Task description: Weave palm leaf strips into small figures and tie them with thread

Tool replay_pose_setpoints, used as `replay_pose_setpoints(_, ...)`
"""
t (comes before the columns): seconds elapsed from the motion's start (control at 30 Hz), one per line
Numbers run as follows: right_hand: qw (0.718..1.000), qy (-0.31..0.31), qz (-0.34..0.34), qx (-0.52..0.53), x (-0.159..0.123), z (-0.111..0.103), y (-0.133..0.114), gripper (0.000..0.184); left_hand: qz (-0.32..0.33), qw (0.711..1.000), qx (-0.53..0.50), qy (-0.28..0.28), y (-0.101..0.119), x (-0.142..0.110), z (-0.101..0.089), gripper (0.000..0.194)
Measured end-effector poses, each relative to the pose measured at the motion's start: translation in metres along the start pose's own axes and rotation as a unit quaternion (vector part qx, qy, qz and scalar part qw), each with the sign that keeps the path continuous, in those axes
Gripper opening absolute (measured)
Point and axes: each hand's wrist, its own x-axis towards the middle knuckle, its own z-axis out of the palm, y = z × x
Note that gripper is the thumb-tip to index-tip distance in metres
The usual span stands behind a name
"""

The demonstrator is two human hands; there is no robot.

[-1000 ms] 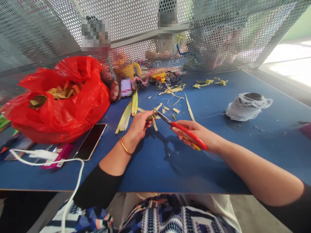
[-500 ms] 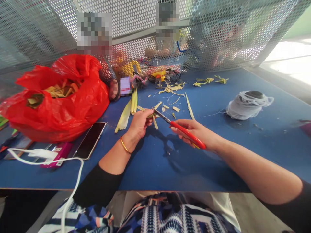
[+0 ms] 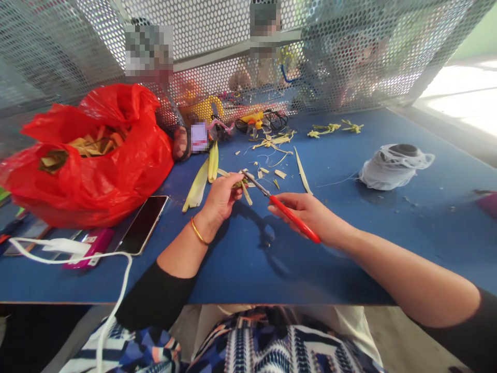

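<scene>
My left hand [image 3: 222, 196] pinches a small bundle of corn husk strips [image 3: 246, 191], pale yellow-green, with loose ends sticking out. In my right hand [image 3: 306, 213] is a pair of scissors [image 3: 288, 214] with red handles. Its blades point up and left, their tips at the husk beside my left thumb. Cut husk scraps [image 3: 280, 174] lie just beyond my hands. Wider pale green husk pieces [image 3: 196, 189] rest left of the bundle, and a narrow husk strip [image 3: 302, 171] is to the right.
A red plastic bag [image 3: 128, 155] of dried husks stands at left, with a phone [image 3: 143, 225] and white cable [image 3: 126, 280] before it. A thread spool [image 3: 390, 168] is at right. Behind are a yellow glue gun [image 3: 252, 120], knotted husk pieces [image 3: 324, 129] and a perforated metal screen [image 3: 217, 31].
The scissors and my right hand have shifted slightly left and down, and the handles look closer together. My left hand keeps its pinch on the husk, almost unmoved.
</scene>
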Motion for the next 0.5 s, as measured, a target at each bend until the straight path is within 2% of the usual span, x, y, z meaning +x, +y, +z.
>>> replay_pose_setpoints(0.17, 0.986, 0.131, -0.096, 0.022, 0.004, -0.011, -0.001, 0.057, 0.008, 0.999, -0.036, -0.020, 0.007, -0.003, 0.000, 0.008)
replay_pose_setpoints(0.23, 0.985, 0.106, -0.107, 0.082, 0.003, -0.014, -0.002, 0.059, 0.013, 0.998, -0.059, -0.031, 0.008, -0.005, 0.000, 0.010)
replay_pose_setpoints(0.33, 0.983, 0.013, -0.100, 0.153, -0.002, -0.015, -0.004, 0.064, 0.032, 0.994, -0.100, -0.028, 0.007, -0.005, 0.000, 0.017)
replay_pose_setpoints(0.5, 0.988, -0.065, -0.058, 0.125, -0.008, -0.009, -0.001, 0.065, 0.080, 0.984, -0.156, 0.002, 0.006, -0.002, 0.001, 0.019)
